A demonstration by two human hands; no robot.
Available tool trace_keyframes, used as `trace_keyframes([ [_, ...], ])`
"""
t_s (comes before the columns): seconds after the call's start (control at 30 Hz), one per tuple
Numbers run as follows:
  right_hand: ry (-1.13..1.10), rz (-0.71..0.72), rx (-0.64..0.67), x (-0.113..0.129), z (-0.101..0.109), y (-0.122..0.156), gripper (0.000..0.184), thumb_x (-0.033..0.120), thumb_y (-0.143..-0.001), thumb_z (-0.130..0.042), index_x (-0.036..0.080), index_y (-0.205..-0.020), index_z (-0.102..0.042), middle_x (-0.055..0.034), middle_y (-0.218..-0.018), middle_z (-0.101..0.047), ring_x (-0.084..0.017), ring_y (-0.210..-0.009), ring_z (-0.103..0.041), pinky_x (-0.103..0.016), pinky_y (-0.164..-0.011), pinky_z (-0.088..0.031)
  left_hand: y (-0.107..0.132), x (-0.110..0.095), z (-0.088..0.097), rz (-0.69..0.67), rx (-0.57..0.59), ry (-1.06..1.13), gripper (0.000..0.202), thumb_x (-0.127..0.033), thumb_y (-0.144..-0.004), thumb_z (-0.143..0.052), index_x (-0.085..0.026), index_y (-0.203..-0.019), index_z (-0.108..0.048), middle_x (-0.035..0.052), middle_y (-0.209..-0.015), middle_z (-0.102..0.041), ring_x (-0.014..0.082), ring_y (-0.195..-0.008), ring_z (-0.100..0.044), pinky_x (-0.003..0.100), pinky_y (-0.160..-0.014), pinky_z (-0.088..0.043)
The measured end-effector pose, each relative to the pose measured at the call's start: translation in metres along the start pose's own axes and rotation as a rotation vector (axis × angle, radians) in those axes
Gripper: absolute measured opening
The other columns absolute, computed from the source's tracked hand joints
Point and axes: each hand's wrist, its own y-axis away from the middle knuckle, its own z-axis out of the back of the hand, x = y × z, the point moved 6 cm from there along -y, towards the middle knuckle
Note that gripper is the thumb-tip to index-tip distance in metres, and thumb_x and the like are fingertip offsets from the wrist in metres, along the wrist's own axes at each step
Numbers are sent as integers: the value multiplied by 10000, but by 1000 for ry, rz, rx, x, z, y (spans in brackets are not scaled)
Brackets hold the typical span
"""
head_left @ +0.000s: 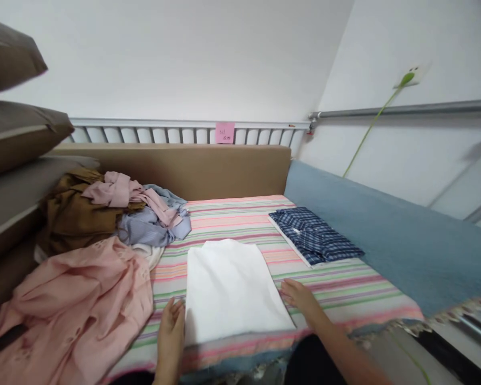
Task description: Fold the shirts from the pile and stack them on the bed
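A white folded garment [233, 289] lies flat in front of me on a striped sheet [224, 216]. My left hand [171, 323] is beside its lower left edge, fingers loosely bent and apart, holding nothing. Along the right edge, my right hand [299, 297] reaches in with its fingers extended and nothing gripped. Whether the fingertips touch the cloth is hard to tell. Farther right rests a folded blue plaid shirt [316, 235]. On the left, a pink garment [88, 299] with cut-out details spreads out loosely.
Behind the pink garment is a heap with a brown garment [78, 214], a light pink cloth [122, 190] and a blue garment [154, 224]. Stacked cushions [20, 128] rise at the left. A brown backrest [208, 168] and a blue-covered side [369, 230] border the sheet.
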Motion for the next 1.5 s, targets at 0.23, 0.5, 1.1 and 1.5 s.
trace_keyframes([
  [0.23,-211,-271,305,-23,-26,28,321,396,-694,-689,129,-864,-633,-115,-801,-712,-248,-771,-681,-352,-716,-534,58,15,29,378,-126,207,339,-209,-744,-625,-175,-1062,-513,81,-966,-662,205,-906,-652,349,-864,-483],
  [0.5,-170,-319,257,-32,-27,42,319,284,-654,-736,138,-912,-618,-66,-727,-670,-193,-667,-637,-351,-642,-537,125,59,-26,726,254,347,398,-317,-817,-574,-105,-1152,-533,188,-1121,-643,272,-983,-647,367,-877,-481],
  [1.1,-542,-455,295,-105,-78,159,491,384,-515,-780,225,-944,-602,-55,-824,-722,-236,-746,-679,-303,-601,-545,114,24,-38,490,22,418,253,-270,-771,-630,-132,-972,-563,109,-955,-678,206,-752,-660,316,-635,-530],
  [1.5,-532,-190,379,-23,-70,99,442,324,-567,-723,143,-958,-624,-125,-923,-718,-285,-905,-660,-376,-854,-488,93,5,-25,508,-25,385,337,-277,-734,-663,-145,-1032,-573,64,-771,-696,203,-650,-663,323,-586,-555],
])
